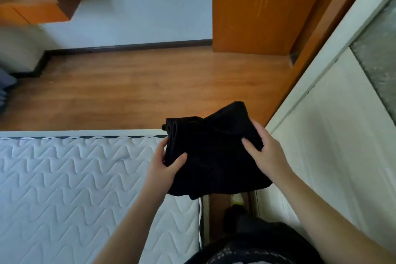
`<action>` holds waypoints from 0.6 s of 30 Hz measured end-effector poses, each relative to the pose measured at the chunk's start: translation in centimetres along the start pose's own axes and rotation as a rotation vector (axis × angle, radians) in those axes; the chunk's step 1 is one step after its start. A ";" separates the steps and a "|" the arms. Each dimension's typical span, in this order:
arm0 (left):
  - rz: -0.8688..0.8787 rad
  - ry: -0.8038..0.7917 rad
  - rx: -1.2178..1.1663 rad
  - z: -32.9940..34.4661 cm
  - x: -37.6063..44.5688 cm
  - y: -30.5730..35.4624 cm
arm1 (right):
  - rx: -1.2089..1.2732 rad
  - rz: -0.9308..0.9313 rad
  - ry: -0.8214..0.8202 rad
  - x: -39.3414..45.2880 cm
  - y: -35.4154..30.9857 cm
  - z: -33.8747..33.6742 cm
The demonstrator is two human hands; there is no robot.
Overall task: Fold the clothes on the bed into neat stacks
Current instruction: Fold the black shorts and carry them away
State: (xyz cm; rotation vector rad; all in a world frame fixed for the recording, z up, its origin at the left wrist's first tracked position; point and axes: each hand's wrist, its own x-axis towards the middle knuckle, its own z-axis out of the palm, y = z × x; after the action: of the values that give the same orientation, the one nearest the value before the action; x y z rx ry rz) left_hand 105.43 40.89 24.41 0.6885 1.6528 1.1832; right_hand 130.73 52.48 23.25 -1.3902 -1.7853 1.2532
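Head view: folded black garment (214,152) is gripped at opposite edges by left hand (165,167) and right hand (263,150) above bed (64,178); soft, light, limp; support from both sides is advised.

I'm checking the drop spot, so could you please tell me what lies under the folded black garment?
The black garment is gripped by the left hand and right hand over the mattress corner and floor gap. Whatever lies directly beneath is covered.
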 end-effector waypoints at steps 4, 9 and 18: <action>0.006 0.133 -0.006 -0.6 4.2 2.2 | 0.010 -0.024 -0.125 8.3 -0.9 1.7; 0.000 0.277 -0.060 -2.8 7.6 3.9 | -0.010 -0.061 -0.234 16.0 -3.1 4.7; -0.044 0.341 -0.114 -6.9 15.2 4.7 | -0.044 -0.123 -0.322 24.7 -6.2 8.4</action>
State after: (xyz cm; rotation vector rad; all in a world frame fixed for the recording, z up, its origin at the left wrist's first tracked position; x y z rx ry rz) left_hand 92.81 52.81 23.61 0.3910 1.8511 1.4084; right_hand 113.18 72.72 22.41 -1.1292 -2.0897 1.4417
